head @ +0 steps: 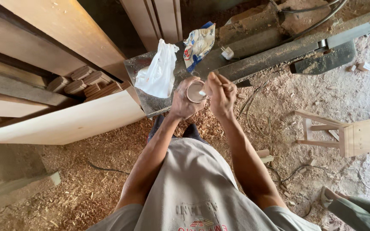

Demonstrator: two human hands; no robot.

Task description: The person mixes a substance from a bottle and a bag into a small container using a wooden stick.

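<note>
Both hands are busy at chest height over the near corner of the table [150, 109]: the left hand [182, 102] is wrapped around a small round cup [195, 91], fingers cupping its wall from below and the side, while the right hand [222, 95] pinches a thin stick [203, 93] whose pale tip dips into the cup's mouth. What fills the cup is a pale, pasty-looking mass; I cannot tell exactly what it is. It looks light and stiff enough to hold in one palm, though the wall may be slick if smeared, so a grip round the body, as now, seems the surest. On the dusty grey table behind lie a white plastic bag [157, 75], a crumpled printed packet [198, 42] and a white plug [227, 53]. Wooden boards [61, 124] and short stacked blocks [86, 83] stand to the left, thick sawdust [108, 162] covers the floor, and an unfinished wooden stool [347, 134] stands on the right.
</note>
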